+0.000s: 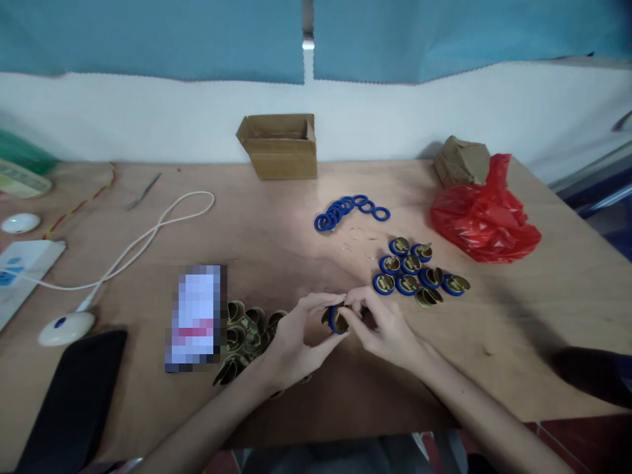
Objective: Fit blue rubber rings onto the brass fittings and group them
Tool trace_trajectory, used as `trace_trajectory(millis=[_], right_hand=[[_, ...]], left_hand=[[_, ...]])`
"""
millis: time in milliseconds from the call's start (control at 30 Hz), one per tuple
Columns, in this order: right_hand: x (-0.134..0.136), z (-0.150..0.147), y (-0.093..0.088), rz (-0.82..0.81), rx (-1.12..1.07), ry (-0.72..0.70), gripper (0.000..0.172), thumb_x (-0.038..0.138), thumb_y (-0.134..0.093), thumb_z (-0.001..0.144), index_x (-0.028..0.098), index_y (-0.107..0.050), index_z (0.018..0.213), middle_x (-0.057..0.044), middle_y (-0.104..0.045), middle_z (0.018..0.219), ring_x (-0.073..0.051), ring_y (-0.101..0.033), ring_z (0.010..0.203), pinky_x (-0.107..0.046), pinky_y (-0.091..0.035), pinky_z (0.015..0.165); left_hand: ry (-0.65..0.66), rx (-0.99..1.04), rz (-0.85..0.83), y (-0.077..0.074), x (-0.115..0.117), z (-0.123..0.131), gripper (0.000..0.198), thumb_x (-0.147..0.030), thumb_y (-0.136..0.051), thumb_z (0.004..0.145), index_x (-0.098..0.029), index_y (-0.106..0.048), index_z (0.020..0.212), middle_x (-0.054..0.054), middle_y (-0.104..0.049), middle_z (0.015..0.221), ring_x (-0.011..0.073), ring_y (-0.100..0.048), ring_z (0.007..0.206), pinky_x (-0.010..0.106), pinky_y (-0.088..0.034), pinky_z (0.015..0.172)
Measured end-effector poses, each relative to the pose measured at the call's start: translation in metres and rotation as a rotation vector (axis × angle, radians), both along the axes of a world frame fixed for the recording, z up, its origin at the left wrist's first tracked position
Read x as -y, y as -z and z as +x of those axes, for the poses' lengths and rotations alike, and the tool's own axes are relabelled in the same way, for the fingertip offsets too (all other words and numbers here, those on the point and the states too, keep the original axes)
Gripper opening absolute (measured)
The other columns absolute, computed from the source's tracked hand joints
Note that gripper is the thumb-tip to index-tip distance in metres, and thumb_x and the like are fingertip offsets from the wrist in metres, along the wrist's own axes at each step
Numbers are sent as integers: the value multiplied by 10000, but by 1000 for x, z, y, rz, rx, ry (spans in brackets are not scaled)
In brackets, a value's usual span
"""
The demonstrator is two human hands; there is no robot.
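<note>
Between my two hands is a round brass-coloured part (339, 320) with a blue ring around it. My left hand (295, 339) grips its edge between thumb and fingers. The fingers of my right hand (384, 324) pinch at the near face of the same part. Right of the hands lie several similar brass parts with blue rings (409, 264); one brass part (428, 297) at their near side shows no clear ring. A heap of brass parts without visible rings (249, 332) lies by my left hand, partly hidden by it. Beyond the hands, loose blue rings (340, 209) lie in an overlapping row.
Thin wire-like rings (356, 233) lie near the blue rings. A cardboard box (284, 158) stands at the back, a red plastic bag (486, 220) and brown paper package (461, 161) at right. To the left are a blurred-screen phone (195, 316), a black phone-like slab (74, 401) and a white cable (133, 247).
</note>
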State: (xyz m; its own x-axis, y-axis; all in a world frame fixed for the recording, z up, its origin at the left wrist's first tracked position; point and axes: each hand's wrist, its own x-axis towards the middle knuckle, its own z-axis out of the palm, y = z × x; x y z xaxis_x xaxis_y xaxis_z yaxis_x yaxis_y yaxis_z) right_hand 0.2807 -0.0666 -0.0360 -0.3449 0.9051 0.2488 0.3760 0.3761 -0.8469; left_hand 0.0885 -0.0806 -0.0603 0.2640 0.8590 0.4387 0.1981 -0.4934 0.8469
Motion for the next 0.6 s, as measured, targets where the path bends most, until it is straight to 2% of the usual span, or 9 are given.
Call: trace_trajectory(millis=[67,200,267,367,467,600], right_hand=[[2,-3,0,-60,-40,20,74,243,-552,969,242,-489,930,69,-426,631,-113,-426,528,-253,-358,526],[4,-6,0,-315,-224,26,178,208,-573,915,256,-402,890,92,-347,635,-107,-367,533,-225,-313,501],[4,-5,-2,-355,-276,2,209,185,-578,890,255,-382,876,85,-344,669,-106,-358,562,-220,-306,513],[2,-2,-5,-329,-300,14,179,189,-568,898,247,-399,882,72,-343,706,-108,-333,586,-227,-292,525],[0,0,-7,-291,-285,59,124,216,-539,933,245,-421,910,75,-341,685,-110,-325,569,-234,-284,520],[1,-1,-3,-171,-74,19,146,234,-611,929,240,-486,1004,95,-346,635,-100,-357,526,-235,-297,517]], left_hand=[[-11,11,-28,1,1,1,563,-176,-790,822,-253,-521,1311,92,-726,1194,244,-750,1071,400,-637,951],[16,-25,-55,-4,3,3,561,-129,-772,814,-275,-538,1302,69,-735,1187,228,-747,1070,374,-632,950],[8,-69,-75,-9,1,3,545,-86,-736,814,-278,-554,1290,59,-725,1201,219,-735,1091,362,-620,963],[-59,-99,-157,-13,-5,2,488,-100,-726,830,-269,-569,1260,55,-714,1212,213,-730,1090,363,-611,959],[-125,-161,-212,-10,-11,-1,430,-140,-760,830,-263,-591,1206,41,-727,1138,218,-732,1020,388,-614,902],[-104,-365,-84,-6,-13,-5,320,-107,-774,793,-252,-642,1047,30,-720,1037,247,-666,966,419,-578,841]])
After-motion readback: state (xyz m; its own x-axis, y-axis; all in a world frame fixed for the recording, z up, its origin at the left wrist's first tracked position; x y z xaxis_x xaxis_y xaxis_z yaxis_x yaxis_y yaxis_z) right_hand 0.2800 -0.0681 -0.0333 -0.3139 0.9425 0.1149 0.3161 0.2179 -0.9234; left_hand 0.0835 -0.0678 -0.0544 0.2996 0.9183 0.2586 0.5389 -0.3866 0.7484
